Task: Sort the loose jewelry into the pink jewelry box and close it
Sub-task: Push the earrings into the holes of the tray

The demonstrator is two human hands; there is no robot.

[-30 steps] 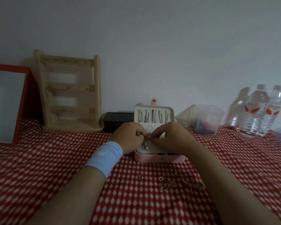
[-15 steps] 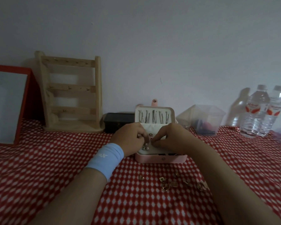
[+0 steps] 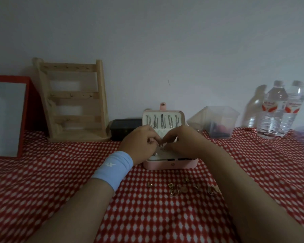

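Hands (image 3: 162, 142) hide most of the pink jewelry box (image 3: 170, 163) tray.

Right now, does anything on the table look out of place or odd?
Nothing looks damaged or spilled. The only things not in place are the small gold jewelry pieces scattered on the red cloth in front of the open pink jewelry box, not yet sorted. Both hands, left hand and right hand, work over the box.
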